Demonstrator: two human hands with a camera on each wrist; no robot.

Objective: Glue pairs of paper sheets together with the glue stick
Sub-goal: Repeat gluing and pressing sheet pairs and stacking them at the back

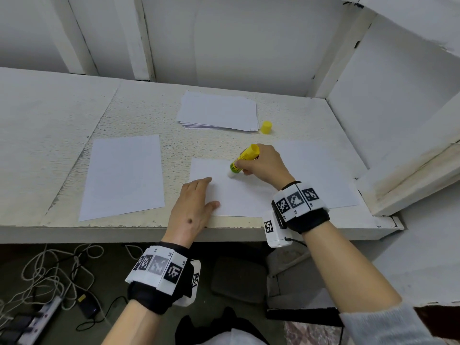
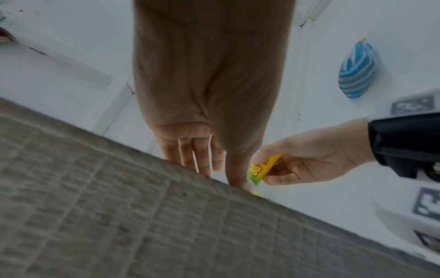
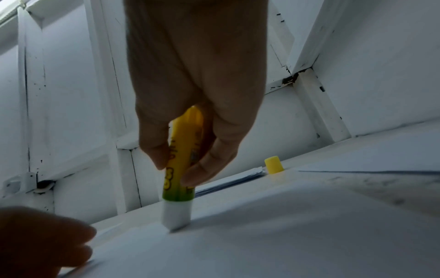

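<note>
A white paper sheet (image 1: 239, 195) lies at the table's front edge. My left hand (image 1: 196, 202) lies flat on its left part with straight fingers, holding it down. My right hand (image 1: 258, 165) grips a yellow glue stick (image 1: 245, 158) tilted, its white glue tip (image 3: 176, 216) touching the sheet near the middle. The fingers and thumb wrap the glue stick barrel (image 3: 183, 154). In the left wrist view the glue stick (image 2: 262, 169) shows between the right hand's fingers. Another sheet (image 1: 321, 170) lies partly under the first, to the right.
A stack of white sheets (image 1: 219, 113) sits at the back, with the yellow cap (image 1: 266, 127) upright beside its right corner. One single sheet (image 1: 124, 175) lies on the left. White walls close the table's back and right. Cables and a power strip (image 1: 42, 317) lie on the floor.
</note>
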